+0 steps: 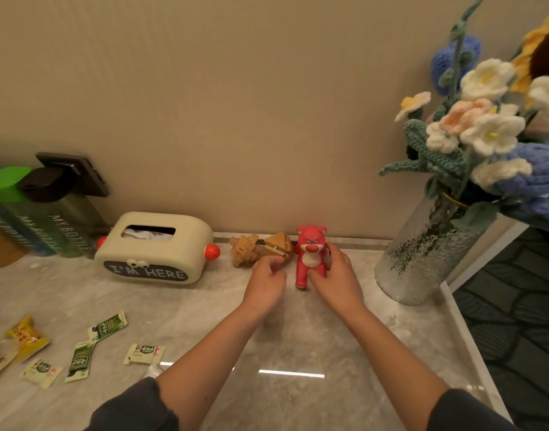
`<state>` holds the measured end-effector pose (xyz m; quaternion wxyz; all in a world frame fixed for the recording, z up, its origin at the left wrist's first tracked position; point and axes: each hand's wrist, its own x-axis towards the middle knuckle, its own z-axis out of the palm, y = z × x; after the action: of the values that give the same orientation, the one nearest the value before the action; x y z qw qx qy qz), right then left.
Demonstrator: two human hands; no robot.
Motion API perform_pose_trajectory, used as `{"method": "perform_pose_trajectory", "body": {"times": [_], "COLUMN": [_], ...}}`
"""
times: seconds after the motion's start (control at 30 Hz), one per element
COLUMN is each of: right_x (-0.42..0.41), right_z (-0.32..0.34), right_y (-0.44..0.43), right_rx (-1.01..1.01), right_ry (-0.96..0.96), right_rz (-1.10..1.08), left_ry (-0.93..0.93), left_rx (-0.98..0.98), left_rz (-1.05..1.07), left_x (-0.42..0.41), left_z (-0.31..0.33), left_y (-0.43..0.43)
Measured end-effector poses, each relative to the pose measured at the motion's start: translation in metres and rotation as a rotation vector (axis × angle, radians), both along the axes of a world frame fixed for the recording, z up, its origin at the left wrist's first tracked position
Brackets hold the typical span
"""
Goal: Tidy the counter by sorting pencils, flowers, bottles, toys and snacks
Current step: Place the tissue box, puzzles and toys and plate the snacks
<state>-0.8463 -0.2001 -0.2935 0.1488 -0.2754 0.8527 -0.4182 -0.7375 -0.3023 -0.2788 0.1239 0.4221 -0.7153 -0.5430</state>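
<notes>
A red bear toy [309,255] stands upright against the wall at the back of the marble counter [204,306]. My right hand [337,278] wraps around its right side, thumb at its legs. Left of the bear lie two wooden puzzle toys, one [279,244] next to it and another [243,248] further left. My left hand [267,281] hovers just in front of the nearer puzzle with curled fingers, holding nothing. Several snack packets [105,328] lie scattered at the front left. Bottles [58,209] stand at the far left. Crocheted flowers [484,119] fill a glass vase [422,253] on the right.
A cream tissue box [155,247] marked "I'M HERE" sits between the bottles and the wooden puzzles. A dark wall socket [77,172] is behind the bottles. The counter's right edge [466,331] drops off beside the vase to a dark patterned floor.
</notes>
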Motion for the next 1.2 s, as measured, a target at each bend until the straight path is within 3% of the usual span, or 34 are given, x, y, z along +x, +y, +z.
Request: {"method": "perform_pose_trajectory", "body": {"times": [0.2, 0.43, 0.8, 1.2], "right_x": [0.008, 0.051, 0.135, 0.242], "right_z": [0.006, 0.019, 0.031, 0.033], "right_y": [0.007, 0.023, 0.002, -0.076], "right_rx": [-0.025, -0.136, -0.140, -0.104], "right_ry": [-0.015, 0.081, 0.109, 0.032], "right_rz": [0.002, -0.061, 0.244, 0.508], "left_ry": [-0.006, 0.122, 0.322, 0.355], "left_rx": [0.038, 0.060, 0.082, 0.081], "left_rz": [-0.013, 0.019, 0.233, 0.548], "left_x": [0.009, 0.043, 0.142, 0.279], "left_z": [0.007, 0.030, 0.034, 0.026], "left_y": [0.005, 0.015, 0.007, -0.048]}}
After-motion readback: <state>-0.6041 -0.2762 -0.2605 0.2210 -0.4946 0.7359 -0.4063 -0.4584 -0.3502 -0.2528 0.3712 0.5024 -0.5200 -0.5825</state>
